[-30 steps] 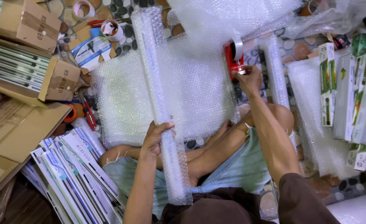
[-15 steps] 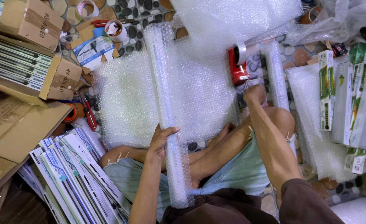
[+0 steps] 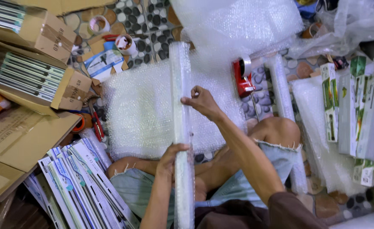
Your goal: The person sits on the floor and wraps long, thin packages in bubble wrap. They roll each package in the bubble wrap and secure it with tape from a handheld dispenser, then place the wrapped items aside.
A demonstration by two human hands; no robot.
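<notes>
We see the left hand [image 3: 170, 160] and right hand [image 3: 202, 101] gripping a long bubble-wrapped package [image 3: 182, 127]; green-and-white boxes [image 3: 356, 106] stand right.

Wrapped long box [image 3: 182, 127] lower end cut off by bottom edge, left hand [image 3: 170, 159] palm hidden behind it

Open room lies over the flat bubble-wrap sheet [image 3: 144, 110] on the floor, left of the long wrapped tube [image 3: 182, 127]. Scissors [image 3: 96, 123] and open cardboard boxes [image 3: 30, 76] hem its left edge; stacked long packets [image 3: 81, 182] crowd the near left. The red tape dispenser [image 3: 242, 78] and green boxes [image 3: 356, 110] block the right.
</notes>
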